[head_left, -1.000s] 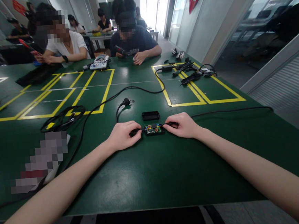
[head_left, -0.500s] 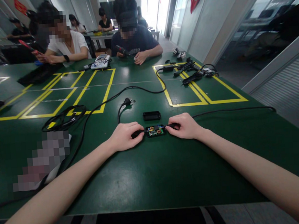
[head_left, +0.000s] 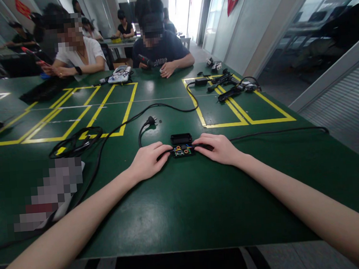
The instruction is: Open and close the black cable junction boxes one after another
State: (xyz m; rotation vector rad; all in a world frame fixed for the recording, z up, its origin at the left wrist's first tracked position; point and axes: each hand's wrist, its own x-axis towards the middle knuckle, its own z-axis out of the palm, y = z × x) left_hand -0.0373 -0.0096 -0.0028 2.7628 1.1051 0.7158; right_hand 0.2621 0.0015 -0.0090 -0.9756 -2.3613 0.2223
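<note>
A small circuit board with copper-coloured coils sits in an uncovered black case half, low in the middle of the head view. At its left end my left hand is closed round a black cable. My right hand pinches the black cable at the right end. Directly behind the board lies the other black case half, its hollow side up. Beyond my left hand a black power plug rests on the green table.
On the left are a coiled black cable and a pixelated flat item. A long cable crosses the table. Several black devices lie back right. Two people sit opposite, one holding a dark tool.
Both hands have moved slightly away from me with the board, which now lies close against the other case half. My right fingers have come closer to the board.
</note>
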